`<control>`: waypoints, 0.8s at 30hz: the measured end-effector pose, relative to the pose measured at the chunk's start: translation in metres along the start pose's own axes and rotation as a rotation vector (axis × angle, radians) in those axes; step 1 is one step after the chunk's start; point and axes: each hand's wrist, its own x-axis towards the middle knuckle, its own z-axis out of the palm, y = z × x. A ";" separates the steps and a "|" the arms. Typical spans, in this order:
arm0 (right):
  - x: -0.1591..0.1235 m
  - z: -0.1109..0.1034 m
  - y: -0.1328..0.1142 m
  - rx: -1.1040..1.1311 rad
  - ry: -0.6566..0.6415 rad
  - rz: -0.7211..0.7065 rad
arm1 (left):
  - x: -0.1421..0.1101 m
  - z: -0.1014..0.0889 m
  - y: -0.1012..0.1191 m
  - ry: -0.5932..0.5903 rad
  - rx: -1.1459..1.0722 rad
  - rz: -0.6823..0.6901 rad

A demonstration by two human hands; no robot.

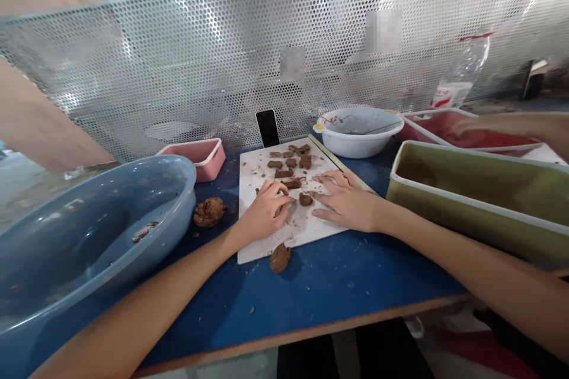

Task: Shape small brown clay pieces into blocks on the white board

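My right hand (349, 200) rests over a white board (262, 240) with its fingers spread, the tips beside a small lump of brown clay (306, 199). On the other side of that lump is my left hand (267, 208), its fingers bent and apart, nothing visible between them. A flat clay strip (292, 183) lies just beyond my left fingertips. Farther up the board are several small shaped clay pieces (291, 163) and scattered crumbs. A rounded clay lump (280, 257) sits at the board's near edge.
A rough clay lump (210, 212) lies beside a large blue basin (178, 180). A pink box (211, 163), phone (267, 128), white basin (355, 145) and green trough (466, 207) surround the board. Another person's hand (471, 125) reaches into a red tray (427, 130). Perforated metal (240, 41) stands behind.
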 end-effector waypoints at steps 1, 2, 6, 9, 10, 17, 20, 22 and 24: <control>0.000 0.000 0.000 0.005 -0.003 0.024 | 0.000 0.000 0.000 0.000 0.001 -0.001; 0.001 -0.001 0.001 0.003 0.001 0.043 | 0.000 0.000 0.000 -0.003 0.001 -0.003; 0.000 -0.004 0.003 0.032 0.003 0.011 | 0.000 -0.001 0.000 -0.038 -0.014 0.002; -0.001 -0.007 0.000 0.133 -0.063 -0.012 | 0.000 -0.002 0.001 -0.070 -0.020 0.013; -0.001 -0.007 -0.002 0.153 -0.078 -0.011 | 0.000 -0.002 0.001 -0.077 -0.017 0.017; -0.002 -0.002 -0.016 0.200 -0.091 -0.024 | 0.001 -0.003 0.001 -0.112 -0.024 0.028; -0.003 0.001 -0.020 0.191 -0.100 0.008 | 0.001 -0.003 0.001 -0.119 -0.032 0.042; -0.004 0.002 -0.020 0.190 -0.086 0.003 | 0.001 -0.004 0.002 -0.130 -0.033 0.041; -0.004 0.002 -0.020 0.176 -0.072 -0.005 | 0.001 -0.005 0.003 -0.146 -0.035 0.032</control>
